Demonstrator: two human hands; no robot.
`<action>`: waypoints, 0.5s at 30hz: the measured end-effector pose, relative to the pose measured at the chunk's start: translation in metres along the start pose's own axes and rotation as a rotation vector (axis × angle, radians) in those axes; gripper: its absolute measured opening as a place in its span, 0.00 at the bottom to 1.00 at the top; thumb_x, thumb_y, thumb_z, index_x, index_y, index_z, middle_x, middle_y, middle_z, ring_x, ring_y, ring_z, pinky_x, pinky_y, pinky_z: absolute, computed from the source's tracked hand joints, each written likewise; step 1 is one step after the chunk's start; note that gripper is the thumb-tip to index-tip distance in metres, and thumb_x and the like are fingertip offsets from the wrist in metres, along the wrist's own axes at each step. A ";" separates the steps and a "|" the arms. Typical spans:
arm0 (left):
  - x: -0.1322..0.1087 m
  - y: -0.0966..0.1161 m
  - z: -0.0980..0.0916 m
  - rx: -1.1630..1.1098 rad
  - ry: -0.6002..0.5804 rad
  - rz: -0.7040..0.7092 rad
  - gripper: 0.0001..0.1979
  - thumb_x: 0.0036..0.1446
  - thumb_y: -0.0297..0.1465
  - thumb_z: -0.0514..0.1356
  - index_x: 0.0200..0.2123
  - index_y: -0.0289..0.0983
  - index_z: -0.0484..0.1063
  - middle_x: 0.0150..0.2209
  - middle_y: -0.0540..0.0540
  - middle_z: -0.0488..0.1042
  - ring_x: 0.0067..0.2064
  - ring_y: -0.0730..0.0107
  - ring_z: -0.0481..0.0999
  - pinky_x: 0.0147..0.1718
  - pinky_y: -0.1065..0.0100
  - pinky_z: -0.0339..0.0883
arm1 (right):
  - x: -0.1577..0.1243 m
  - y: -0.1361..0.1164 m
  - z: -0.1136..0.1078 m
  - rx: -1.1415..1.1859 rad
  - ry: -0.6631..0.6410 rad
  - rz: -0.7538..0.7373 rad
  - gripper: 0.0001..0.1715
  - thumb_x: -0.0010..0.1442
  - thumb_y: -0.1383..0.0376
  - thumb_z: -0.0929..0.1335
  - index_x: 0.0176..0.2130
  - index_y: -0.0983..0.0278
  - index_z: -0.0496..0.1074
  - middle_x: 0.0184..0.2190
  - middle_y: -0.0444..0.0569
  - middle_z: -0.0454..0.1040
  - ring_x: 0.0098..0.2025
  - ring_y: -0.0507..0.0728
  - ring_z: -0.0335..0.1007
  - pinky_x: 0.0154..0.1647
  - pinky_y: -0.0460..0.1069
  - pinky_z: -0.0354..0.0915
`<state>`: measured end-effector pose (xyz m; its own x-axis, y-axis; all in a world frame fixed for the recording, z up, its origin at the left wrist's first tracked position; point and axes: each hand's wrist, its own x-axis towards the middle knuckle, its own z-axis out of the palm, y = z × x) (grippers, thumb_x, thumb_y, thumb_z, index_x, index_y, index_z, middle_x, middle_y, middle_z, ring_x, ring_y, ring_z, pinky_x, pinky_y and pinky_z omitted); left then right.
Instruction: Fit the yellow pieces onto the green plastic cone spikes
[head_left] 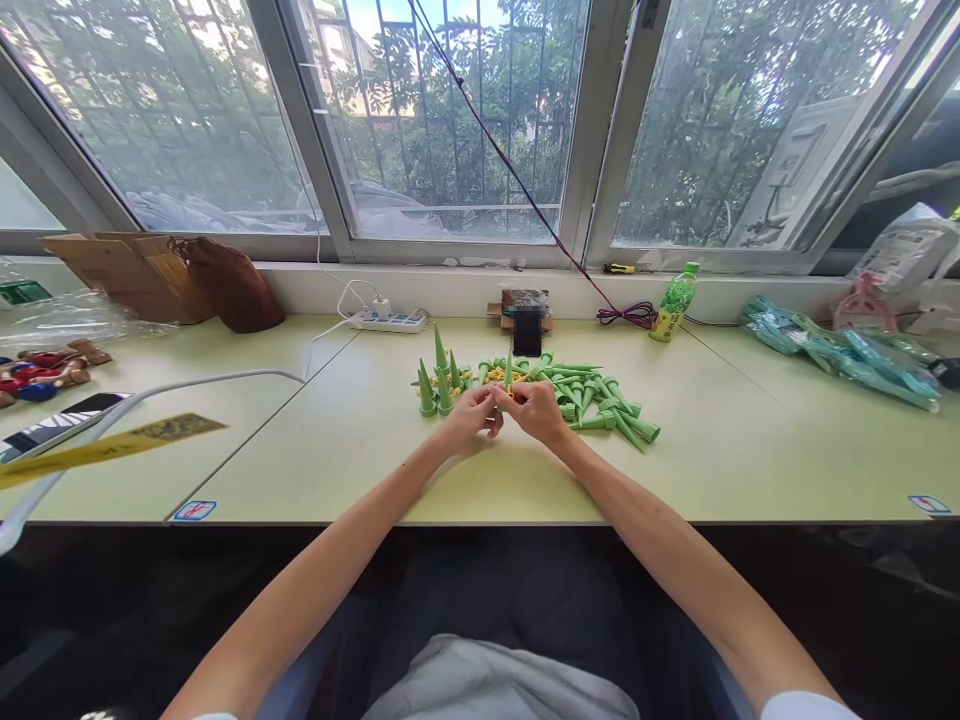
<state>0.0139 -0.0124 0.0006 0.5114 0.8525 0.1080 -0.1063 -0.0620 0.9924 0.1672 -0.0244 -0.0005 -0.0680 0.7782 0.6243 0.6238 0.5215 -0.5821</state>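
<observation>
Pale cloth is bunching at your lap, nearest the camera and well below the fingers. At the fingers: your right hand is pinching one green cone, tip up, roughly upright. Your left hand is meeting it at the cone's lower end, thumb and index drawn together, outer fingers curling loosely; cannot tell whether these are gripping the cone or a small part at it, since the contact is hidden.

Step in hand, by my reading: you are working at the base of that single cone with both sets of fingertips. Next move seems to be calling for a firm right pinch and fine left-finger control, cone held upright.

Pose: both forearms are angling inward from wide elbows, wrists sitting low over the table, hands touching or nearly so.

Outward now. Just beyond the fingers, yellow pieces are lying heaped. Left of the fingers, several standing cones are pointing up. Right of them, loose cones are sprawling on their sides. Farther beyond, a dark upright device is leaning by a box; a power strip is lying far-left, a green bottle standing far-right.
</observation>
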 end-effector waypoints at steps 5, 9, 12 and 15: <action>-0.002 0.006 0.000 0.046 0.034 0.013 0.27 0.53 0.54 0.65 0.39 0.35 0.74 0.24 0.53 0.64 0.21 0.79 0.66 0.19 0.74 0.59 | 0.003 0.001 -0.001 0.011 0.014 -0.013 0.37 0.67 0.42 0.57 0.17 0.62 0.51 0.15 0.41 0.51 0.22 0.49 0.43 0.25 0.48 0.48; -0.002 0.010 -0.002 0.058 0.087 -0.001 0.27 0.52 0.52 0.67 0.44 0.35 0.75 0.22 0.55 0.61 0.21 0.78 0.65 0.19 0.73 0.58 | 0.006 0.005 -0.001 0.038 -0.001 0.008 0.39 0.66 0.37 0.54 0.18 0.62 0.54 0.16 0.42 0.55 0.22 0.50 0.48 0.26 0.48 0.50; -0.002 0.011 -0.002 0.056 0.084 0.031 0.24 0.50 0.47 0.70 0.44 0.36 0.75 0.27 0.52 0.66 0.22 0.79 0.66 0.18 0.73 0.57 | 0.007 0.010 0.000 0.068 -0.024 0.034 0.40 0.66 0.35 0.53 0.19 0.62 0.54 0.16 0.43 0.58 0.22 0.50 0.52 0.25 0.48 0.50; -0.003 0.013 -0.001 0.123 0.090 0.085 0.22 0.48 0.43 0.72 0.40 0.36 0.74 0.30 0.51 0.68 0.21 0.81 0.65 0.18 0.73 0.55 | 0.008 0.013 0.001 0.107 -0.066 0.059 0.41 0.67 0.36 0.52 0.19 0.62 0.56 0.17 0.45 0.61 0.22 0.51 0.56 0.26 0.49 0.51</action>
<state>0.0104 -0.0157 0.0127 0.4256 0.8844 0.1913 -0.0381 -0.1937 0.9803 0.1741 -0.0112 -0.0040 -0.0868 0.8280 0.5539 0.5418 0.5058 -0.6713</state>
